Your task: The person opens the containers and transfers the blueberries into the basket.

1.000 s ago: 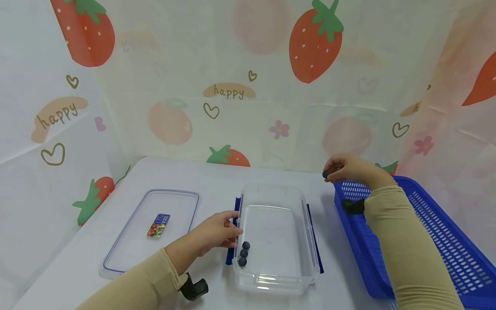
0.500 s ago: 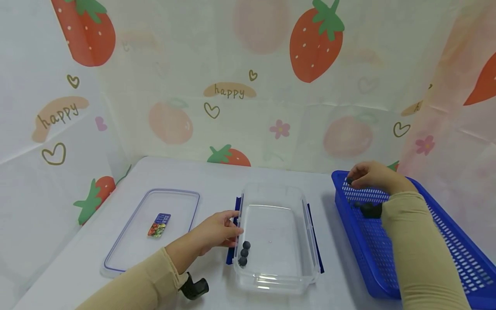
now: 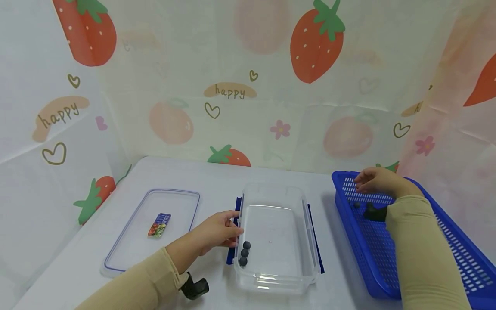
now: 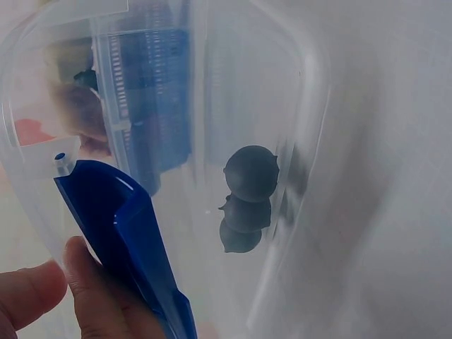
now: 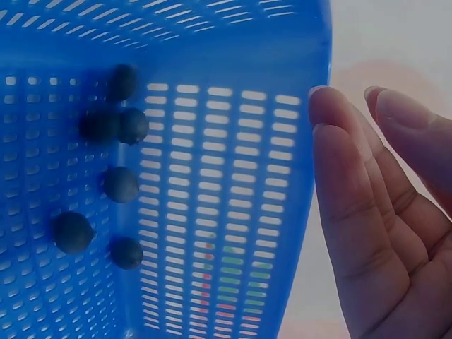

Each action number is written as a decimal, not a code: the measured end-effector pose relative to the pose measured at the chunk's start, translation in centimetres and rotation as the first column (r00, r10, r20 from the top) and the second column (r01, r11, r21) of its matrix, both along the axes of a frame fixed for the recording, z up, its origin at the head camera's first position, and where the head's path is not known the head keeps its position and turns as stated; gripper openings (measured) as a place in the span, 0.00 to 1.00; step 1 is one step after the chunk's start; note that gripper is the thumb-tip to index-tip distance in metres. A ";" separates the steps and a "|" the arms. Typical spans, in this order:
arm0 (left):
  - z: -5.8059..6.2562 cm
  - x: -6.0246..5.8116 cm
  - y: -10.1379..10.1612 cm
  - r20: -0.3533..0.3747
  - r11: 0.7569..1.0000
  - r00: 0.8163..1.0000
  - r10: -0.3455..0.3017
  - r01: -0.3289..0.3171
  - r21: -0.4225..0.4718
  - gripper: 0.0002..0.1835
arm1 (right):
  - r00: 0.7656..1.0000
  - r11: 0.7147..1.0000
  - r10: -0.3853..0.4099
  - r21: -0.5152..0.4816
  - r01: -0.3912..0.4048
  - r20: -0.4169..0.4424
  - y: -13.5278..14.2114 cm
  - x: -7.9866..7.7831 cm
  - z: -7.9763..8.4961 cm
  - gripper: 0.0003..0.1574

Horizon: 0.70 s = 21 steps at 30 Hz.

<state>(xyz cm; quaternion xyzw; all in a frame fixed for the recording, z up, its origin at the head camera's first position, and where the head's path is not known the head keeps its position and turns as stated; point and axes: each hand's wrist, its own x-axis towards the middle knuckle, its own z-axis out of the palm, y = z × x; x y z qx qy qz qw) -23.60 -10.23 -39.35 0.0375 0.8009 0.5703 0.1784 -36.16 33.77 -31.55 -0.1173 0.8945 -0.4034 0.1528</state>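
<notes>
A clear plastic box [image 3: 271,241] with blue side latches stands mid-table. My left hand [image 3: 215,230] grips its left wall, thumb at the rim and fingers beside the blue latch [image 4: 131,233]. Inside, along that wall, three dark blueberry-like balls [image 3: 244,253] lie in a row; small nubs show on them in the left wrist view. On the right, my right hand [image 3: 381,181] hovers over the far end of a blue perforated basket [image 3: 373,267], fingers relaxed and holding nothing. Several more dark balls [image 5: 121,185] lie in the basket's bottom along one wall.
Left of the box a clear lid [image 3: 128,254] with a blue seal lies flat, bearing a small colourful label [image 3: 159,225]. A printed strawberry cloth [image 3: 240,116] hangs behind the table. Dark wrist cameras sit below both hands.
My right hand has moved right from beside the basket to over it and let go of the dark ball it pinched. The left hand and the box have stayed put.
</notes>
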 end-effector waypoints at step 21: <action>-0.2 -0.1 0.1 -0.004 1.000 1.000 -0.004 0.004 0.000 0.33 | 0.990 0.993 0.107 0.052 -0.103 -0.090 -8.3 0.2 2.5 0.19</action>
